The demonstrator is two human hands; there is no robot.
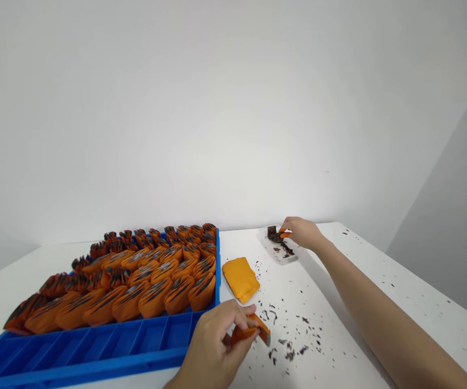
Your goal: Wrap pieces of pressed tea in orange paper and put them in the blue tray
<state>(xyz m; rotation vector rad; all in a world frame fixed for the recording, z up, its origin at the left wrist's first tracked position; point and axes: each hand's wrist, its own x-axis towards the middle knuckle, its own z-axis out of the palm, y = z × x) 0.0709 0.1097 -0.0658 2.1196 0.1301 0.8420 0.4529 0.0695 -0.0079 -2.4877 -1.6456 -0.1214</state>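
Note:
My left hand (217, 337) pinches a small orange pouch (261, 327) at the front of the table, its mouth spread apart. In my right hand (303, 232) is a small orange scoop (285, 235), reaching into a clear plastic tray (285, 261) near the wall. Dark brown dried leaf-like bits (274, 235) lie in the tray and hide the scoop's far end. Between my hands and the blue crate, a short stack of flat orange pouches (240, 278) rests on the table.
To the left, a blue compartment crate (136, 346) holds rows of upright orange pouches (152, 297) with dark edges; its front row of compartments shows bare bottoms. Dark crumbs (290, 354) lie scattered across the white table (339, 319). A white wall (233, 119) rises behind.

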